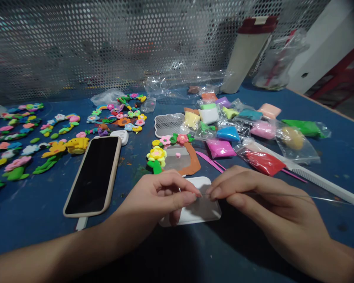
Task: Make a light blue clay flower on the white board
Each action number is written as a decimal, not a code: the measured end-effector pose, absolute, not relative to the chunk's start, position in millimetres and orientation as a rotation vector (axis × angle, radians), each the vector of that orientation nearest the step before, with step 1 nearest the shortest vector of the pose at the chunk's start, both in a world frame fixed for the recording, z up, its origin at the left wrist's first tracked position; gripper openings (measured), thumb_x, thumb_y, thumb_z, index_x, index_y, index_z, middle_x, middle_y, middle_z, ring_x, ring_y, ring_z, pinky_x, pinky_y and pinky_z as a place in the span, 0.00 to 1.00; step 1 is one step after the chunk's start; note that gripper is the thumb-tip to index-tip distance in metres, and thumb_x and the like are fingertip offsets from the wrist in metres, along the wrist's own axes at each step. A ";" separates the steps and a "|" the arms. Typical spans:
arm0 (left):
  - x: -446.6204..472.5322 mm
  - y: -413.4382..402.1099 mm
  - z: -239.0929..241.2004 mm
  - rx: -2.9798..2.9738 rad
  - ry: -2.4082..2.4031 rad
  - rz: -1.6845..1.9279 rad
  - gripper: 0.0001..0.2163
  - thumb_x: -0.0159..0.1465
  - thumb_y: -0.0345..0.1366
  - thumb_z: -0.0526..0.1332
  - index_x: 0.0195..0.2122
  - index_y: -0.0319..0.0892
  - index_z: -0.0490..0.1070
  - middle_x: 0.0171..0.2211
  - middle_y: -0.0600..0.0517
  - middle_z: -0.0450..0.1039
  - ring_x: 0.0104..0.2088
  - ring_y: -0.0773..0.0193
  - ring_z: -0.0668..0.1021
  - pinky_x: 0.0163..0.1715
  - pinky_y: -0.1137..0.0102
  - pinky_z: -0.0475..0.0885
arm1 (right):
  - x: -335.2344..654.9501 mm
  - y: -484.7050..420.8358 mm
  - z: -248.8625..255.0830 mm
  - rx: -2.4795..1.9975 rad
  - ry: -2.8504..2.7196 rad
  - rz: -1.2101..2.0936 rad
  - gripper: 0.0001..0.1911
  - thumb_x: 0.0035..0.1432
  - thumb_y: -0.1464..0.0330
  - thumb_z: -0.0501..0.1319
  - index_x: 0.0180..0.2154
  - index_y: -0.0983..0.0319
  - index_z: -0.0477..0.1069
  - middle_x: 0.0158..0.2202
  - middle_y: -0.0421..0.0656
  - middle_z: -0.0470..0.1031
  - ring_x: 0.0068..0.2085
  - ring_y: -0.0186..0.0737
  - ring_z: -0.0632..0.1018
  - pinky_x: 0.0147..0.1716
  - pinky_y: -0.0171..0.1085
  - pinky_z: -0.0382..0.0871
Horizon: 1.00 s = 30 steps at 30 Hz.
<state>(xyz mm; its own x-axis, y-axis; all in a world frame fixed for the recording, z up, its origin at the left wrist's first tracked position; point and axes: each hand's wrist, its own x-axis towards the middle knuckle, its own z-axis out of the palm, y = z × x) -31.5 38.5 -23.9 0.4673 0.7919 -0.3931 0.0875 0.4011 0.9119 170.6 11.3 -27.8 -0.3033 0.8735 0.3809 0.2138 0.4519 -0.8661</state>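
Observation:
My left hand (168, 196) pinches a tiny pinkish bit (198, 194) between thumb and forefinger, most of it hidden by the fingertips. Facing it, my right hand (253, 200) is closed on a thin, shiny wire-like rod (318, 197), which runs out to the right past the knuckles. The rod's near end meets the pinkish bit, or almost does. Below the fingers lies a white rounded board (205, 214). Just beyond stands a frame (191, 159) decorated with brown clay and clay flowers, with a small pink piece (177, 155) on its clear middle.
Left of my hands lies a phone (94, 177) with a cable. Bagged coloured clay (221, 148), a white comb (321, 177) and a pink tool (209, 160) are at the right. Clay-flower pieces (57, 149) cover the left; a tumbler (247, 55) stands behind.

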 end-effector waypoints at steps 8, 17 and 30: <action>-31.6 39.2 -26.7 1.116 1.017 0.509 0.07 0.57 0.39 0.65 0.29 0.40 0.74 0.16 0.59 0.64 0.17 0.74 0.66 0.19 0.77 0.59 | 170.0 11.7 -29.4 -0.960 -1.781 0.898 0.06 0.61 0.72 0.59 0.35 0.58 0.74 0.32 0.37 0.78 0.36 0.31 0.77 0.35 0.27 0.70; -31.8 38.1 -27.3 1.116 1.012 0.505 0.07 0.58 0.39 0.64 0.29 0.40 0.73 0.18 0.59 0.64 0.17 0.74 0.66 0.19 0.78 0.59 | 168.8 11.8 -28.4 -0.981 -1.794 0.913 0.06 0.61 0.72 0.59 0.35 0.58 0.74 0.33 0.36 0.78 0.36 0.28 0.77 0.36 0.25 0.70; -30.6 39.6 -24.9 1.097 1.032 0.530 0.06 0.56 0.37 0.65 0.27 0.39 0.74 0.14 0.60 0.64 0.15 0.75 0.66 0.18 0.79 0.60 | 169.0 11.5 -28.0 -0.950 -1.769 0.935 0.06 0.62 0.71 0.58 0.35 0.57 0.73 0.33 0.36 0.77 0.37 0.29 0.77 0.35 0.25 0.70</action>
<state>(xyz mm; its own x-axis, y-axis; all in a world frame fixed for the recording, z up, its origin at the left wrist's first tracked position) -30.6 39.6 -24.9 0.4582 0.7874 -0.4123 0.1235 0.4029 0.9069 169.0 11.5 -28.0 -0.3056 0.8859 0.3489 0.2108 0.4203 -0.8826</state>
